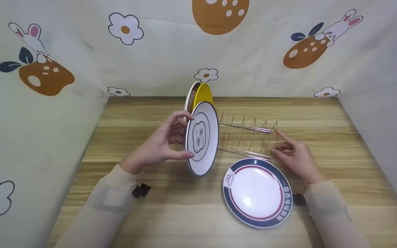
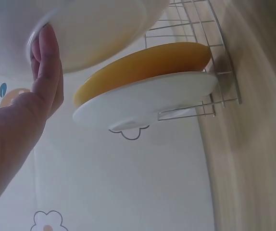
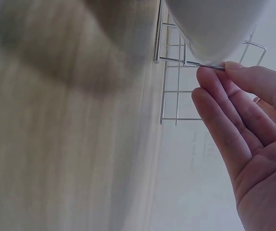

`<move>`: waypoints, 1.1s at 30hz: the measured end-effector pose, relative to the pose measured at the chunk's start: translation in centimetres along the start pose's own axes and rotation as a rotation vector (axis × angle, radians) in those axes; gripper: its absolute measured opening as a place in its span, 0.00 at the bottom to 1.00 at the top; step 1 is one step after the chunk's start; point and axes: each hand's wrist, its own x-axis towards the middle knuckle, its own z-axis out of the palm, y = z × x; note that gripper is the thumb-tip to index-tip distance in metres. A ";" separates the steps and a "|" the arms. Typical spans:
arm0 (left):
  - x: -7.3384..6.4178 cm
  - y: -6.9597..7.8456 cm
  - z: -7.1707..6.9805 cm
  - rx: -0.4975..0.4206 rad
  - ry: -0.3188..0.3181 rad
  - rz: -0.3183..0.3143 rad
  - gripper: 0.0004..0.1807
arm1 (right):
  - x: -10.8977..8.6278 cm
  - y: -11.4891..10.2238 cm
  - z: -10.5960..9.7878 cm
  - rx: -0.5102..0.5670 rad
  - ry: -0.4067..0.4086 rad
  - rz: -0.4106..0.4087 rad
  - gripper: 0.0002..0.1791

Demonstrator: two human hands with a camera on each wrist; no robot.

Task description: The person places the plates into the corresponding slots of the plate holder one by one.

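My left hand [image 1: 160,143] grips a white plate [image 1: 202,137] with a thin dark rim and a flower emblem, thumb on its face and fingers behind. The plate stands nearly on edge, overlapping the left part of a metal wire dish rack [image 1: 258,129] in the head view. Behind it, a yellow plate [image 2: 147,65] and another white plate [image 2: 147,98] stand side by side in the rack. At the rack's right end, my right hand [image 1: 298,156] pinches a wire [image 3: 205,64] between thumb and fingertip.
A white plate with a dark blue rim and red ring [image 1: 253,193] lies face up on the wooden table [image 1: 171,213], in front of the rack. Patterned cloth [image 1: 157,65] hangs at the back and both sides.
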 end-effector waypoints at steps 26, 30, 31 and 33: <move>6.7 -1.9 0.0 0.184 -0.016 -0.093 0.44 | -0.2 0.2 -0.2 -0.009 -0.010 0.017 0.44; 7.8 -1.4 0.5 0.296 -0.049 -0.131 0.43 | -0.2 0.2 -0.2 -0.016 -0.007 0.024 0.45; 7.9 -1.3 0.7 0.325 -0.060 -0.144 0.42 | -0.2 0.1 -0.2 -0.011 -0.008 0.022 0.45; 8.2 -1.1 1.0 0.378 -0.074 -0.169 0.42 | -0.3 -0.4 -0.2 -0.005 -0.014 0.027 0.46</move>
